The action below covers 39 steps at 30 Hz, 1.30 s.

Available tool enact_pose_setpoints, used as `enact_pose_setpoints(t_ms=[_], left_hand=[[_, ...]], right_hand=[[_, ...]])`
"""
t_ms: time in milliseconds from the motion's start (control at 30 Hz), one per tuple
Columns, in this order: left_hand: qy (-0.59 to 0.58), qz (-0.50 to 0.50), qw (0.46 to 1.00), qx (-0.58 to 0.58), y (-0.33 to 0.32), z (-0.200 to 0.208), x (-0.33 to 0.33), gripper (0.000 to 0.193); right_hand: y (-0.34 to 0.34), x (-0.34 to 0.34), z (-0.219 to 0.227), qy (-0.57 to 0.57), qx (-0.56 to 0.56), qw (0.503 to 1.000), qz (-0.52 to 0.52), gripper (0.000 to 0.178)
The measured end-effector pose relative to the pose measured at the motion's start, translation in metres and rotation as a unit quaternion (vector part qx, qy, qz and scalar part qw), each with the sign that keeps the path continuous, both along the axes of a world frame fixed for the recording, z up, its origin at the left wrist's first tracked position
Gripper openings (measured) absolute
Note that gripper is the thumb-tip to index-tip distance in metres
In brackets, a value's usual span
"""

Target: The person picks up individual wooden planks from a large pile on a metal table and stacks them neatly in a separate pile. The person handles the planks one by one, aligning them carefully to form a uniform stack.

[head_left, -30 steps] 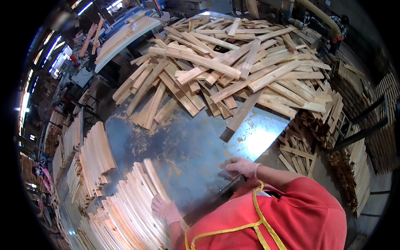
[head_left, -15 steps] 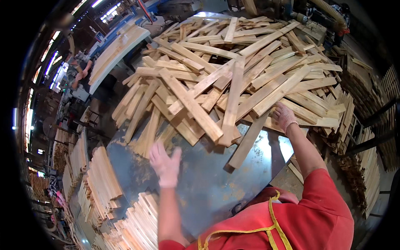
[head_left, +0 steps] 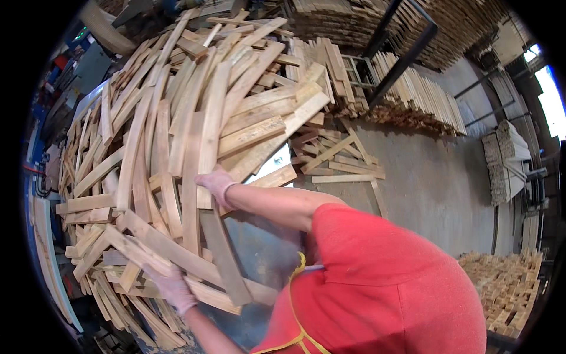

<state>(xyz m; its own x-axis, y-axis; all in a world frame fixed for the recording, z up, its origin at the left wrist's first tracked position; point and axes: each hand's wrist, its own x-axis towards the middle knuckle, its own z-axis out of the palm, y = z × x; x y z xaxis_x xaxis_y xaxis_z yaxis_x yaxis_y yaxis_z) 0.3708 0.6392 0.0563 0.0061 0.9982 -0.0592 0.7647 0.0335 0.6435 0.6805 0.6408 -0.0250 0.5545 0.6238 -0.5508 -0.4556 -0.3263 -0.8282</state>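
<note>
My left hand [head_left: 172,288], in a pale pinkish work glove, lies against a light wooden plank [head_left: 215,297] at the near side of a heap. Its fingers look stretched along the wood, slightly blurred. My right hand [head_left: 217,186], gloved the same way, is closed around the near end of a long pale plank [head_left: 212,127]. The far part of that plank runs up onto the heap. Beneath this hand a darker plank [head_left: 225,259] slants toward me, past the heap's edge. The jumbled heap of planks [head_left: 141,135] covers most of the metal table [head_left: 256,230].
Loose offcuts [head_left: 342,156] lie on the concrete floor [head_left: 424,183] right of the table. Beyond them, stacked strips [head_left: 413,88] stand beside a dark metal frame [head_left: 404,59]. A block stack [head_left: 501,289] is at the lower right. A pale board [head_left: 50,265] edges the left.
My view has swung to the right, bringing floor and stacks into sight. My left hand has come from over the bare tabletop onto a plank. My right hand now grips a plank's end.
</note>
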Motion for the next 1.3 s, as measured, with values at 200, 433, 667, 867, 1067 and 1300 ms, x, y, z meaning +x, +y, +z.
enact_pose_setpoints(t_ms=[200,433,667,867,1067,1300], left_hand=[[-0.157,0.049,0.986,0.014,-0.146,-0.036,-0.072,0.106],[0.06,0.108,0.988,-0.094,-0.34,-0.071,-0.119,0.102],[0.063,0.261,0.956,-0.121,-0.433,-0.06,-0.188,0.105],[0.054,0.268,0.952,-0.139,-0.39,-0.062,-0.184,0.099],[0.146,0.297,0.921,-0.208,-0.407,-0.07,-0.175,0.087],[0.479,0.344,0.795,-0.14,-0.487,-0.063,-0.219,0.087]], right_hand=[[-0.07,-0.105,0.033,-0.123,-0.04,0.971,0.202,0.059],[-0.159,-0.174,0.072,-0.042,0.08,0.969,0.23,0.042],[-0.303,-0.272,0.061,-0.086,0.028,0.853,0.514,0.05],[-0.384,-0.34,0.028,-0.189,0.055,0.488,0.85,0.06],[-0.326,-0.283,0.056,-0.164,0.102,0.559,0.806,0.062],[-0.189,-0.191,0.009,-0.061,0.07,0.943,0.321,0.064]])
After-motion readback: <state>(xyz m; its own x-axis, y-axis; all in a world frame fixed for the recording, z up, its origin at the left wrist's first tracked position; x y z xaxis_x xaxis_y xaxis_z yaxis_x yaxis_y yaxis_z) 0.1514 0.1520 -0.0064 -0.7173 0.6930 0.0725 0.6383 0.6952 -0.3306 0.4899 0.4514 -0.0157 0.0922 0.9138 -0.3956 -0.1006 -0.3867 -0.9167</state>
